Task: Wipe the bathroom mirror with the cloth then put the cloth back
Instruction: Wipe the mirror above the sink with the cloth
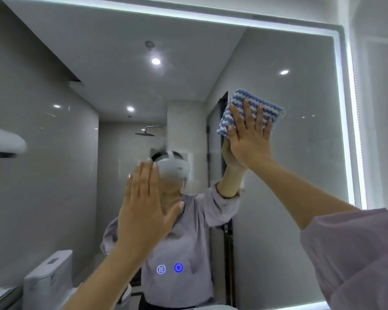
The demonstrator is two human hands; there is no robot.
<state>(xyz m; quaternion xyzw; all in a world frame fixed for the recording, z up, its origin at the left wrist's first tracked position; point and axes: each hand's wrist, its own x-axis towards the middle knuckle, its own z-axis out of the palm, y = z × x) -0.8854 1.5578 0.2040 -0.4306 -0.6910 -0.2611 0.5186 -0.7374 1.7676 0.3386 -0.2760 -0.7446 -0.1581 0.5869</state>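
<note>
While right hand (250,139) presses folded cloth (253,109) flat-palmed on mirror (300,86), cloth tilted (corner up), left hand (145,204) open.

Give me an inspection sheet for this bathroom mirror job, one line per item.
Surface: mirror with lit edge strip, faint streaks on the upper right glass.
Job's things: blue and white striped cloth, folded, pressed flat on the glass.
Clutter: nothing seen.
Hands: right hand flat, fingers spread over the cloth; left hand open, raised before the glass, empty.
Cables: nothing seen.
Surroundings: two glowing touch icons low on the mirror; toilet and shower head reflected.
</note>
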